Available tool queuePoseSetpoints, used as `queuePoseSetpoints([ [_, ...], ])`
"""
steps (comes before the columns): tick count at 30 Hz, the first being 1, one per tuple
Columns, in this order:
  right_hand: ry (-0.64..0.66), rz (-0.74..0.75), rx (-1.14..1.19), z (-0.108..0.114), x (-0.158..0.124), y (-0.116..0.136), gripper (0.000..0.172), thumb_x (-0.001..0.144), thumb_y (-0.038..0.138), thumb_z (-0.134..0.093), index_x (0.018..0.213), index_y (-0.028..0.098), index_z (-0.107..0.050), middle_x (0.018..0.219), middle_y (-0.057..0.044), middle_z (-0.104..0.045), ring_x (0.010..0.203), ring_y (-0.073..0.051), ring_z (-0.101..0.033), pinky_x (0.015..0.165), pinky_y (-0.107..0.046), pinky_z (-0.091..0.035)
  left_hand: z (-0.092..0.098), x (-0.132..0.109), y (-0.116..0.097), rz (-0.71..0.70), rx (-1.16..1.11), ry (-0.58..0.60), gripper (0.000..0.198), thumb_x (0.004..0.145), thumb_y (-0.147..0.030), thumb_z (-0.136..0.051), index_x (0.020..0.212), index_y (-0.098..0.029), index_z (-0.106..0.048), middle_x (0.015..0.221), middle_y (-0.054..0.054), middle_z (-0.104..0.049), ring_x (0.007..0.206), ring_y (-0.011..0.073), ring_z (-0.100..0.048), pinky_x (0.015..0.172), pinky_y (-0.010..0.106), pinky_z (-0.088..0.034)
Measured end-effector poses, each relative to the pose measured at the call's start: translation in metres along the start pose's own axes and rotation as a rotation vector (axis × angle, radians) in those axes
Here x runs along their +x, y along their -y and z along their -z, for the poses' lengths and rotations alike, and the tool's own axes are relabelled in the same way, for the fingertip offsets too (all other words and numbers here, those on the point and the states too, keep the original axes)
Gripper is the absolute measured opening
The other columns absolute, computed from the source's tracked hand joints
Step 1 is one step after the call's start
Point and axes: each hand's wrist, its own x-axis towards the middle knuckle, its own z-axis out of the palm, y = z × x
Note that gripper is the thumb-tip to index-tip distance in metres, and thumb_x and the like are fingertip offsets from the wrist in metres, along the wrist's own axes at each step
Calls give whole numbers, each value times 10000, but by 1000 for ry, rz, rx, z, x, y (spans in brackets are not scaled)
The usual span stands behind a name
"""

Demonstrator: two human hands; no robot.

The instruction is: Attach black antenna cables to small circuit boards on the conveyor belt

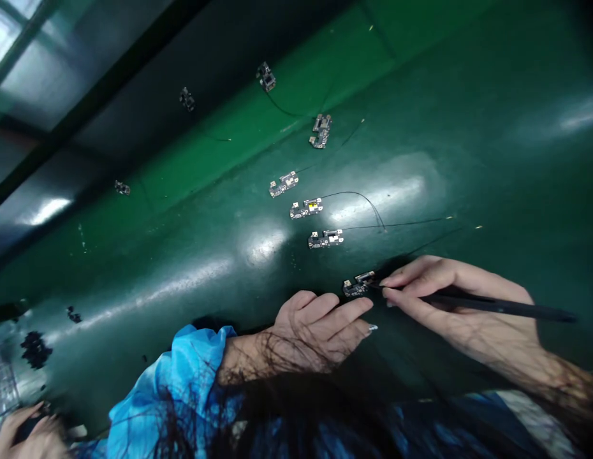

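Note:
A small circuit board [358, 285] lies on the green belt [205, 268] just ahead of my hands. My left hand [315, 331], in a blue sleeve, rests flat on the belt with its fingers stretched out and its index fingertip right beside the board's near edge. My right hand [459, 312] is closed in a pinch on a thin black pen-like tool [507, 308]. The tool's tip meets the board's right end.
Several more small boards [326, 238] with thin black wires lie in a row up the belt, others [321, 130] further away. A dark frame rail [86, 108] borders the belt at upper left. Another person's hand [23, 433] and black parts [36, 349] are at lower left.

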Motion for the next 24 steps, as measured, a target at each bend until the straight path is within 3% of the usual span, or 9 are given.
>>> queuePoseSetpoints([
  [4,-1,40,-22,0,2,0,269,911,196,-955,734,302,-783,804,3,-898,723,-178,-886,705,-212,-714,3,4,0,19,56,72,275,1098,-274,-732,1014,-423,-947,1397,-200,-913,992,133,-794,788,275,-602],
  [11,2,52,-36,-1,5,4,271,932,231,-958,735,295,-783,792,8,-901,700,-153,-883,707,-158,-697,4,9,1,64,-27,-22,187,1024,-258,-820,951,-390,-931,1356,-158,-936,970,159,-760,775,308,-584],
  [19,20,67,-38,-5,8,4,293,932,230,-968,726,290,-768,774,6,-898,676,-163,-885,696,-158,-705,7,11,2,66,-43,-23,243,1065,-197,-783,942,-359,-916,1323,-156,-946,990,143,-762,806,292,-577],
  [24,14,95,-50,-4,6,-1,280,923,227,-958,731,301,-768,782,1,-901,651,-204,-882,655,-219,-732,5,8,1,32,4,31,241,1048,-233,-785,904,-367,-925,1404,-125,-921,1012,160,-782,786,320,-605],
])
